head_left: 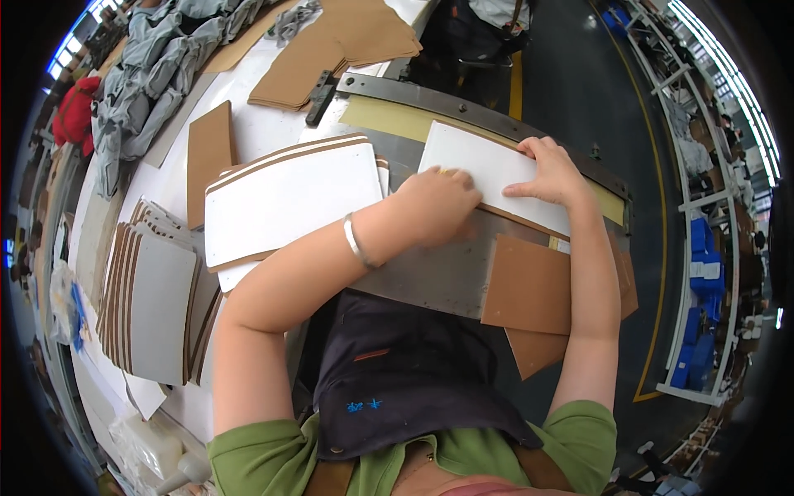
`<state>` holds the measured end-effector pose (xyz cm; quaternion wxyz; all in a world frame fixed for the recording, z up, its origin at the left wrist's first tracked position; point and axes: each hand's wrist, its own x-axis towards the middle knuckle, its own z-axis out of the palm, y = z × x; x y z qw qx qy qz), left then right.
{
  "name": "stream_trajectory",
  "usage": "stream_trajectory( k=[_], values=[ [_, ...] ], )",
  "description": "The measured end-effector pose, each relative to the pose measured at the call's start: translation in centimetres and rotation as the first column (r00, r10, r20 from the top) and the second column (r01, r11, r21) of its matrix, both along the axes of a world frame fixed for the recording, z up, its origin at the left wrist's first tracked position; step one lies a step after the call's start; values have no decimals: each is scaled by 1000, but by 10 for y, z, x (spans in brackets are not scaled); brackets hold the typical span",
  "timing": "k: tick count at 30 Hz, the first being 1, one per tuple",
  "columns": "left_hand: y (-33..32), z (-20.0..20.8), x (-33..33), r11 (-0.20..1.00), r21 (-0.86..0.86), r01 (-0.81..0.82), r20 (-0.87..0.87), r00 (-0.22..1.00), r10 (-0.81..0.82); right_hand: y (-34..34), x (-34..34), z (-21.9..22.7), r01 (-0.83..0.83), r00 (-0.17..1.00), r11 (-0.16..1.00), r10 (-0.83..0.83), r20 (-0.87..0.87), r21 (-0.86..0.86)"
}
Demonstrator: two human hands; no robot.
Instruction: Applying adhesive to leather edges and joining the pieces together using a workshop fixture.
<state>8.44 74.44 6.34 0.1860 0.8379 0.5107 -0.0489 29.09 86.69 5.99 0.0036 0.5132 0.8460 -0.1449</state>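
A white-faced board with a brown edge lies on the grey metal plate, against a long metal bar at its far side. My right hand grips this board near its right end, thumb on the white face and fingers at the far edge. Over its near left part is my left hand, curled and smeared by motion; what its fingertips hold, if anything, is hidden. Left of it sits a stack of white-faced boards. Brown boards overhang the plate's near right edge, partly behind my right forearm.
Grey-faced boards stand fanned out at the left, near an upright brown board. Brown sheets and a heap of grey cloth lie farther back. Shelving with blue bins lines the right, beyond the dark floor.
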Motion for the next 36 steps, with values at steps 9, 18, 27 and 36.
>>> stream_trajectory(
  k=[9, 18, 27, 36],
  values=[
    [-60, -46, -16, 912, 399, -97, 255, 967, -9, 7, -10, 19, 55, 997, 974, -64, -37, -221],
    [-133, -18, -117, 734, 478, -483, 119, 863, 491, -18, 11, 54, -187, 745, 974, 57, -665, -125],
    [-148, -37, -148, 753, 606, -255, -65, 928, 366, -167, 121, 99, -132, 953, 842, 253, -167, 524],
    [-146, -38, -145, 640, 766, -67, -6, 994, 111, -191, 82, 33, -131, 946, 984, 161, -282, 121]
  ],
)
